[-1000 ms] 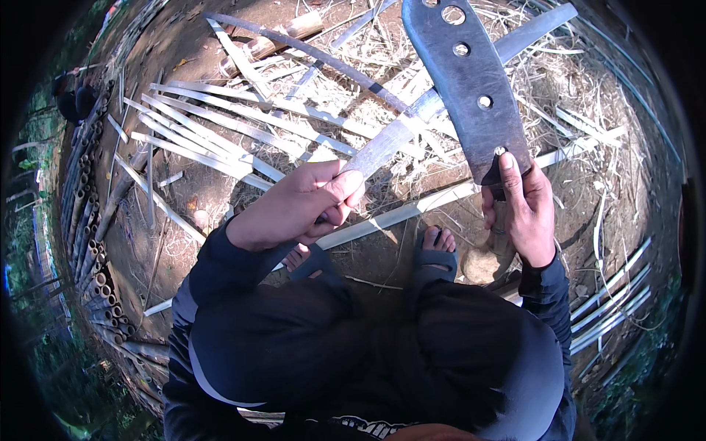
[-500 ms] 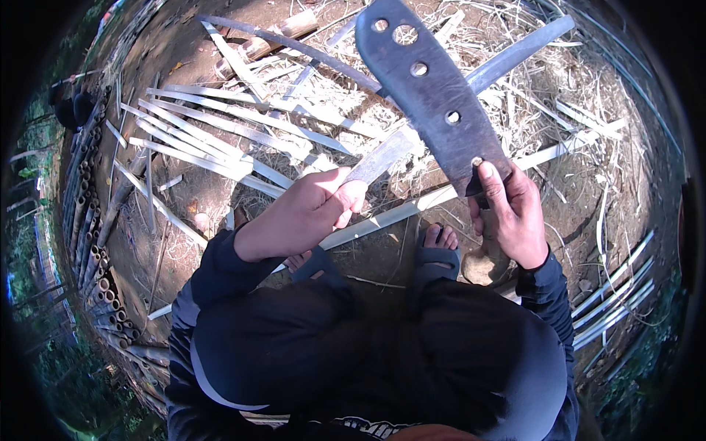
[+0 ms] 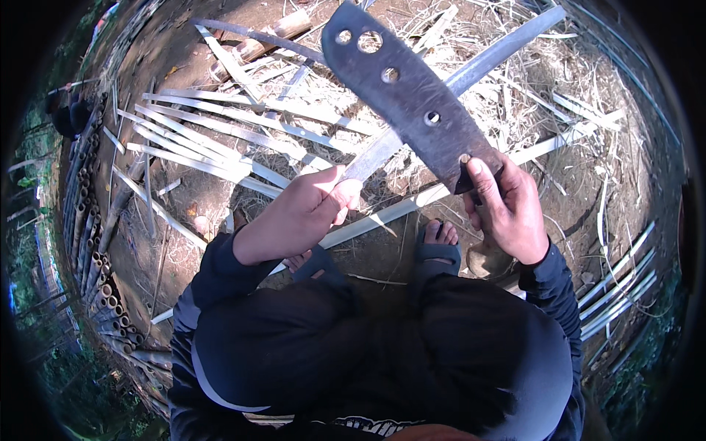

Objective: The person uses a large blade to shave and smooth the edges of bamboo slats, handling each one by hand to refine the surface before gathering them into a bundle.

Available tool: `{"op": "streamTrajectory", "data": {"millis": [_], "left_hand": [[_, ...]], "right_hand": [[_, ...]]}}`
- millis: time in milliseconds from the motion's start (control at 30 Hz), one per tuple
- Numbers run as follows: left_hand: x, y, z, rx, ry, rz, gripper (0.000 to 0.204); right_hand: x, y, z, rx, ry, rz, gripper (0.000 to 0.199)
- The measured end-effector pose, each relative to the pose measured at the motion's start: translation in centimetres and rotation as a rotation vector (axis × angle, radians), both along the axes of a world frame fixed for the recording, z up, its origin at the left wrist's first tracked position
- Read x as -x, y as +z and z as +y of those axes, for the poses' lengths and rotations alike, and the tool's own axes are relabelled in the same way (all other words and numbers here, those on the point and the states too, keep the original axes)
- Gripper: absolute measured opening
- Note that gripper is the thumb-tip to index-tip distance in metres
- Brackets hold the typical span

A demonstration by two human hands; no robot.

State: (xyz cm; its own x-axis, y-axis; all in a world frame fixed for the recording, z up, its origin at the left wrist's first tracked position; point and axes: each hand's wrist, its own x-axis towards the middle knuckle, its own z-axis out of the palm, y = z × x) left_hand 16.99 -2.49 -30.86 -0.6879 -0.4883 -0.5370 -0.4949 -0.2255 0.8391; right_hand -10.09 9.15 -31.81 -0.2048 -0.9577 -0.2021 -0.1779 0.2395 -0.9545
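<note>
My right hand (image 3: 511, 209) grips the handle end of a broad dark metal blade (image 3: 401, 92) with several round holes; the blade slants up and to the left. My left hand (image 3: 305, 213) is closed on the near end of a long pale bamboo strip (image 3: 471, 70) that runs up to the right, passing under the blade. A second flat bamboo strip (image 3: 397, 209) lies on the ground just beyond my sandalled feet (image 3: 437, 242). I am crouched, knees in dark trousers below the hands.
Several split bamboo strips (image 3: 220, 136) lie fanned on the dirt at left. Round bamboo pieces (image 3: 254, 48) rest at the top. A stack of bamboo poles (image 3: 92, 242) lines the left edge, more strips (image 3: 621, 283) lie at right. Dry shavings (image 3: 529, 110) cover the ground.
The blade has swung from upper right toward the left and tilted lower over the bamboo strip, the right hand moving with it. The left hand has stayed on the strip.
</note>
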Motion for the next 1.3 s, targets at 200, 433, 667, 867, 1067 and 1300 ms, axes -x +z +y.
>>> {"op": "streamTrajectory", "data": {"millis": [200,433,667,867,1067,1300], "left_hand": [[-1.4,-1.3,0.3,0.288,-0.165,0.008,0.026],[-1.6,-1.9,0.4,0.271,-0.090,0.036,0.027],[-1.5,-1.5,0.3,0.229,-0.070,-0.040,0.026],[-1.6,-3.2,0.7,0.255,-0.023,0.054,0.028],[-1.8,-2.4,0.4,0.183,-0.019,-0.013,0.020],[-0.5,-1.1,0.1,0.177,-0.036,0.005,0.015]], "right_hand": [[-0.1,-0.5,0.4,-0.069,0.051,0.008,0.030],[-0.3,-0.2,0.4,-0.042,0.030,0.066,0.031],[-0.9,0.7,0.4,-0.084,0.063,0.051,0.032],[-1.4,0.3,0.6,-0.074,0.061,0.006,0.030],[0.2,0.1,-0.2,-0.097,-0.117,-0.102,0.029],[-0.2,0.5,-0.8,-0.116,-0.045,-0.183,0.032]]}}
